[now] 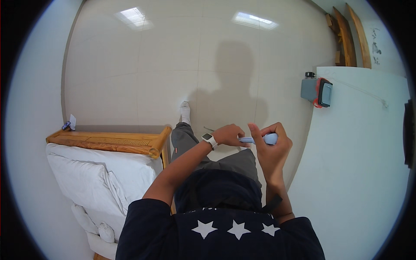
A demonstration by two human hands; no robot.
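A pale blue tool (271,138) with a thick rounded end and a thinner neck spans the gap between my hands; its exact kind does not show. My right hand (276,149) is wrapped round the thick end, thumb pointing up and away. At the thin end, my left hand (228,134) has its fingers curled against the neck, partly hiding it. A white-banded watch (209,139) sits on my left wrist. Beside the left hand, a thin dark strip (209,128) shows against the floor; what it belongs to cannot be made out.
To the left stands a wooden bed frame (108,142) with white bedding (86,169). Pale floor tiles (164,52) stretch ahead. A grey bin (309,89) with red lining stands by the white surface (346,143) on the right. Wooden boards (344,39) lean at the far right.
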